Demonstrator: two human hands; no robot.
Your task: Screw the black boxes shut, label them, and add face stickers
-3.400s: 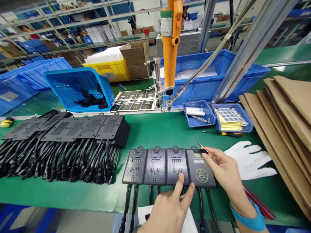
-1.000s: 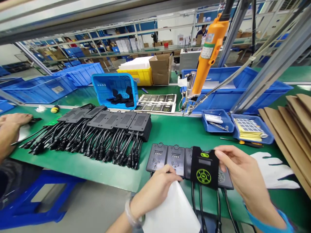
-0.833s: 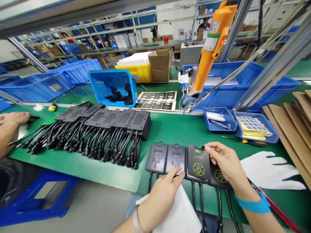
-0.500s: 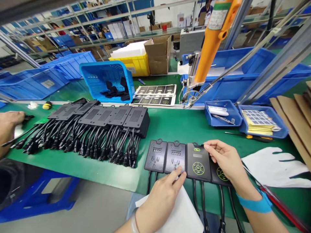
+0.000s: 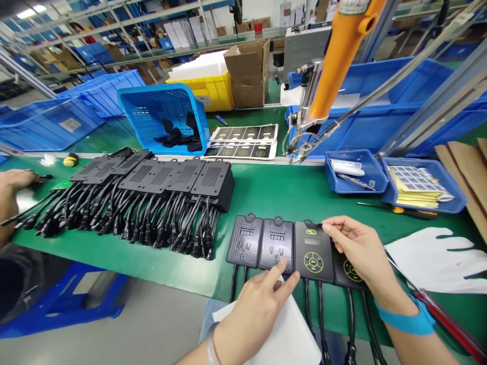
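Four flat black controllers with cables stand side by side at the bench's front. The two left ones, a first controller (image 5: 244, 241) and a second controller (image 5: 277, 238), show bare displays and buttons. A black label (image 5: 313, 248) with green markings covers the third; its upper right corner is pinched by my right hand (image 5: 355, 248). My right hand partly hides the fourth controller (image 5: 348, 271), also labelled. My left hand (image 5: 261, 309) holds a white paper sheet (image 5: 291, 329) under its palm, fingertips reaching the lower edges of the second and third controllers.
Stacked black controllers (image 5: 178, 175) with hanging cables lie left, near another person's hand (image 5: 19, 178). Behind are a blue basket (image 5: 125, 111) and label sheets (image 5: 243, 142). An orange electric screwdriver (image 5: 338, 56) hangs right, above small blue trays (image 5: 355, 172). A white glove (image 5: 426, 258) lies right.
The view has tilted slightly downward. Both my hands keep nearly the same places, the right still at the label's corner and the left by the controllers' lower edges.
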